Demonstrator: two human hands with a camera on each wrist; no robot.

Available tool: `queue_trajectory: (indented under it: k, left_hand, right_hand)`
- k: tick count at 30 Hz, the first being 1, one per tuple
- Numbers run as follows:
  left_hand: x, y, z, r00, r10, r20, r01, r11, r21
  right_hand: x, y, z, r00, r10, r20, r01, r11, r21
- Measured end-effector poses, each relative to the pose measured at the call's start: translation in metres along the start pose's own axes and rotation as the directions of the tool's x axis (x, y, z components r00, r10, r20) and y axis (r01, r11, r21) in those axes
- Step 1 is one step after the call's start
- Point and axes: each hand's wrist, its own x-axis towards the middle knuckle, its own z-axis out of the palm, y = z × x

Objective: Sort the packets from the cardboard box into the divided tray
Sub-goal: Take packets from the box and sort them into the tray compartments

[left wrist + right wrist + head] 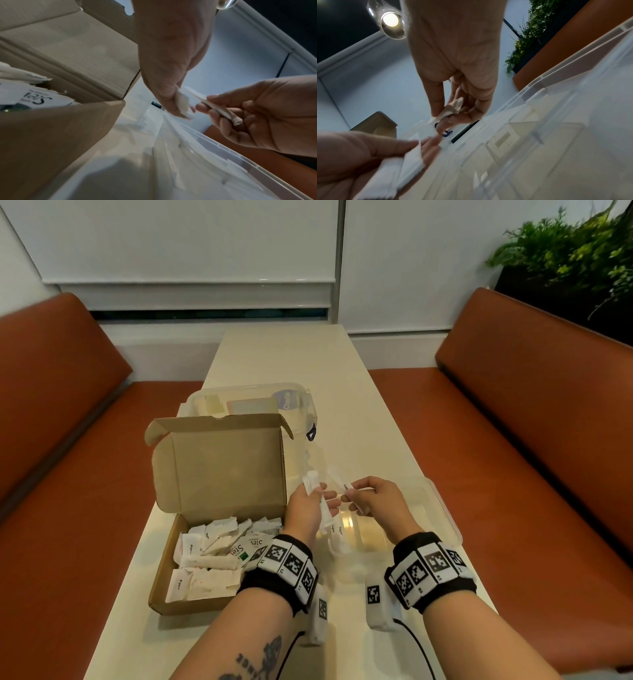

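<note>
An open cardboard box (219, 604) at the table's left holds several white packets (212, 553). To its right stands the clear divided tray (442, 508); two sugar sticks (337, 537) lie in its left compartment. Above the tray's left end my left hand (318, 498) grips a small bunch of white stick packets (313, 484), seen too in the left wrist view (182, 102) and the right wrist view (399, 165). Just to the right, my right hand (352, 494) pinches one sugar stick (342, 484) by its end (452, 109), fingertips almost meeting those of the left hand.
A clear plastic lid (253, 402) with stickers lies behind the box's raised flap (226, 467). Orange bench seats (513, 440) run along both sides of the narrow pale table (291, 357). A plant (575, 251) stands at the back right.
</note>
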Motion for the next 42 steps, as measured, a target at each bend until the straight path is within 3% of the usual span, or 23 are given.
queue_trajectory:
  k: [5, 9, 15, 19, 23, 27, 30, 32, 36, 39, 42]
  left_hand:
    - [0.004, 0.0, 0.0, 0.997, 0.075, 0.02, -0.077, 0.992, 0.102]
    - [0.008, -0.004, -0.001, 0.996, 0.09, 0.012, -0.09, 0.993, 0.072]
    - [0.02, -0.013, -0.006, 0.999, 0.028, -0.029, -0.025, 0.996, 0.08]
    - [0.022, -0.015, -0.006, 0.999, 0.007, -0.045, -0.001, 0.992, 0.128]
    - [0.021, -0.015, -0.006, 1.0, -0.004, -0.022, 0.007, 0.992, 0.124]
    - [0.021, -0.015, -0.005, 1.0, 0.023, -0.007, -0.022, 0.995, 0.095]
    - [0.024, -0.011, -0.004, 0.998, 0.053, -0.039, -0.05, 0.996, 0.075]
    - [0.025, -0.009, -0.004, 0.998, 0.055, -0.032, -0.051, 0.994, 0.101]
    - [0.026, -0.013, -0.005, 0.998, 0.054, -0.043, -0.046, 0.985, 0.163]
    - [0.028, -0.019, -0.006, 0.991, 0.061, -0.122, -0.028, 0.966, 0.257]
    - [0.03, -0.025, -0.01, 0.985, 0.052, -0.164, 0.012, 0.932, 0.362]
  right_hand:
    - [0.001, 0.0, -0.001, 1.0, 0.006, 0.009, -0.007, 0.993, 0.117]
    - [0.002, -0.002, 0.0, 0.998, -0.06, 0.018, 0.06, 0.998, -0.006]
    - [0.009, -0.01, -0.001, 0.961, -0.178, -0.211, 0.184, 0.983, 0.009]
    - [0.012, -0.018, 0.002, 0.945, -0.277, -0.176, 0.253, 0.956, -0.147]
    - [0.016, -0.024, 0.001, 0.937, -0.307, -0.166, 0.276, 0.943, -0.184]
    - [0.017, -0.022, -0.002, 0.972, -0.211, -0.106, 0.196, 0.971, -0.136]
    - [0.016, -0.014, -0.002, 0.997, -0.065, 0.052, 0.075, 0.969, -0.235]
    - [0.013, -0.009, 0.0, 0.993, -0.056, 0.104, 0.084, 0.953, -0.29]
    - [0.013, -0.002, 0.001, 0.997, -0.069, 0.047, 0.082, 0.908, -0.41]
    - [0.016, 0.002, 0.002, 1.0, -0.007, -0.027, -0.009, 0.836, -0.549]
    - [0.016, 0.007, 0.011, 0.999, 0.047, -0.019, -0.048, 0.753, -0.656]
